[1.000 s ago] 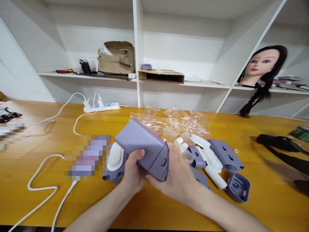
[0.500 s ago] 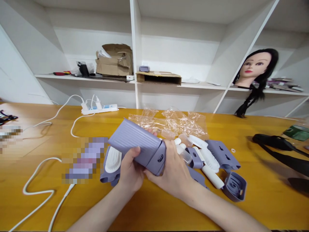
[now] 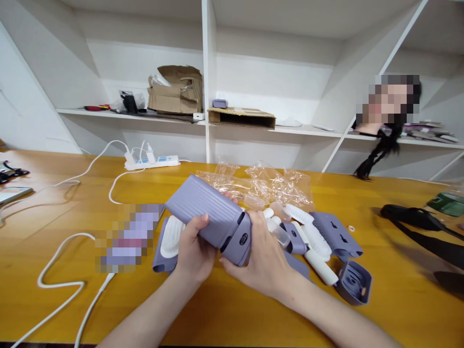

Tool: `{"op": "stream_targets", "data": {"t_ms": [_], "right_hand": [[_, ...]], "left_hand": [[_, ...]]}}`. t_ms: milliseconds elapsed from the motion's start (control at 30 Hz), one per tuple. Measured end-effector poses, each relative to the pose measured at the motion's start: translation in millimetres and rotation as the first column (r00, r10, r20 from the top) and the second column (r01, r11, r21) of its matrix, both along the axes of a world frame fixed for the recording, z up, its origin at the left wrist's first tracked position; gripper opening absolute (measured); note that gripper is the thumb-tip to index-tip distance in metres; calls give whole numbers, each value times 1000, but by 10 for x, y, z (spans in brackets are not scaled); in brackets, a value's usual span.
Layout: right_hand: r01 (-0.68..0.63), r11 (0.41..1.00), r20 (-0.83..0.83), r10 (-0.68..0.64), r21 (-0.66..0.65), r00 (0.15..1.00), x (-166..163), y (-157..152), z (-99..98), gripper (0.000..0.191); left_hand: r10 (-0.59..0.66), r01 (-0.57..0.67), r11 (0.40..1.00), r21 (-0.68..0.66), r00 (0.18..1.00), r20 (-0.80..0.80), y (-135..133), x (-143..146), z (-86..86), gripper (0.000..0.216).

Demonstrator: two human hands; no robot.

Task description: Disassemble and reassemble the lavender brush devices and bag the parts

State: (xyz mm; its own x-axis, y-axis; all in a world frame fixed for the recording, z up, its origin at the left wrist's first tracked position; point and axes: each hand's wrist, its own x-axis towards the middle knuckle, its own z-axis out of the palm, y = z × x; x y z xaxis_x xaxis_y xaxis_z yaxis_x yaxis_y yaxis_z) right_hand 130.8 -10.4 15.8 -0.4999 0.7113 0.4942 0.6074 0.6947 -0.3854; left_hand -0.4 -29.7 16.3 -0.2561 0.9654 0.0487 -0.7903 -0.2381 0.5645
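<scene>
Grip at frame centre is two-sided: left hand (image 3: 196,250) clasps the ribbed purple case (image 3: 208,203), right hand (image 3: 266,258) its end section (image 3: 235,247), seemingly so neither part slips.

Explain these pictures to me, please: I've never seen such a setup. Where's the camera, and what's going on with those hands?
There's no machine here: these are a person's bare hands, seen by a camera worn on that person's head, looking forward and down. The left hand grips the body of a purple case; the right hand holds its end piece, and a dark gap shows at the seam. On the table lie clear plastic, a white tube, a hollow purple part and a power strip. White shelves stand behind.
</scene>
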Motion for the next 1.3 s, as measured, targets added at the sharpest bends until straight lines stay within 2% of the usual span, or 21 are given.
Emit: {"op": "stream_targets", "data": {"t_ms": [167, 300, 433, 633, 800, 1000, 1133, 1300], "right_hand": [[-61, 998, -29, 61, -29, 998, 20, 31, 14, 75], [-132, 990, -60, 129, -54, 990, 39, 70, 8, 81], [-105, 993, -75, 100, -55, 992, 45, 85, -16, 84], [-108, 994, -71, 106, -19, 992, 28, 72, -75, 85], [-39, 999, -113, 35, -37, 993, -12, 28, -111, 84], [21, 999, -32, -23, -36, 999, 3, -42, -90, 84], [-2, 1000, -21, 3, 5, 1000, 21, -38, -84, 87], [-106, 992, -16, 108, 63, 994, 41, 2, -88, 91]], "left_hand": [[3, -4, 1000, -18, 1000, -9, -23, -4, 15, 43], [-6, 6, 1000, -1, 1000, -15, -40, 2, 14, 42], [18, -19, 999, -29, 1000, -22, -53, 49, -21, 42], [37, -37, 999, 3, 999, -30, -62, 125, -57, 42], [41, -41, 999, 9, 999, -22, -64, 155, -92, 42], [64, -64, 996, -55, 998, 7, -66, 183, -146, 44], [81, -80, 993, -84, 997, 4, -87, 192, -142, 48], [75, -72, 996, -56, 996, 47, -111, 185, -139, 44]]}}
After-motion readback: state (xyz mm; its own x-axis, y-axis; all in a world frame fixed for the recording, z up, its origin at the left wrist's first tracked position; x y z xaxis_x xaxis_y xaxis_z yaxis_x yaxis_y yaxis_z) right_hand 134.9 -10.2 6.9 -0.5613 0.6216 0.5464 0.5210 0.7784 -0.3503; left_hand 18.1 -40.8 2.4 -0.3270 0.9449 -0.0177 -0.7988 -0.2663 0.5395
